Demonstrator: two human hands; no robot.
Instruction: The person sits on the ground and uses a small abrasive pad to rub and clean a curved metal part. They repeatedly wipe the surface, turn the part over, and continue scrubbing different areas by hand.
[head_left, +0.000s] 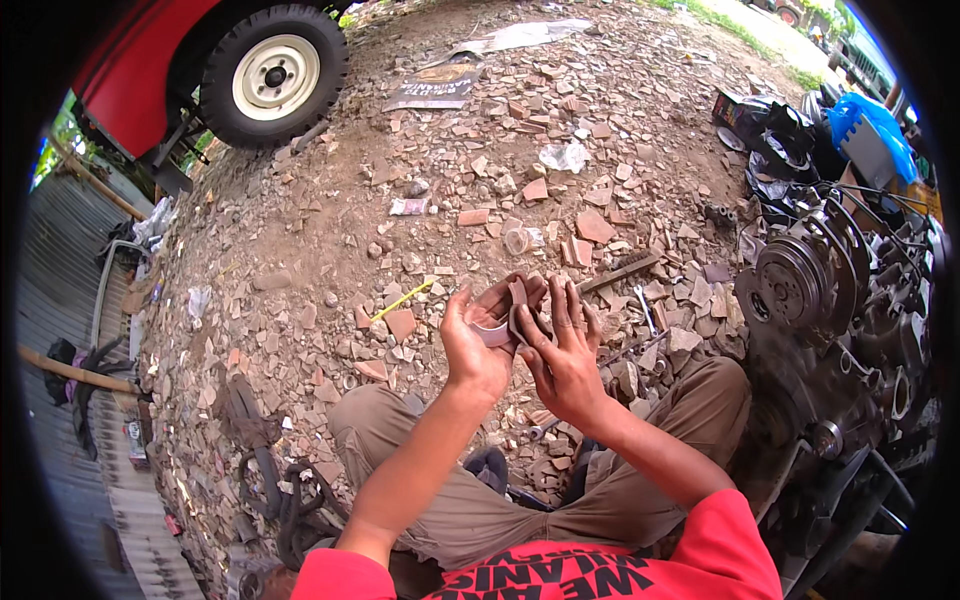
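Before my crossed legs, my left hand (480, 337) is cupped palm up and holds curved metal pieces that look like bearing shells. One shiny half-ring shell (492, 334) lies across the palm. A second, darker curved piece (517, 292) stands up by the fingers. My right hand (566, 345) touches the pieces from the right, its fingertips against a dark edge between the palms. Part of the pieces is hidden by the fingers. Just beyond the hands, a wire brush (619, 271) lies on the rubble, with a wrench (646, 309) to its right.
A greasy engine block with a pulley (791, 281) stands close on the right. Broken tile rubble (595, 226) covers the ground. A yellow stick (401, 301) lies left of the hands. Black hoses (300, 495) lie lower left. A red vehicle's wheel (275, 76) stands at upper left.
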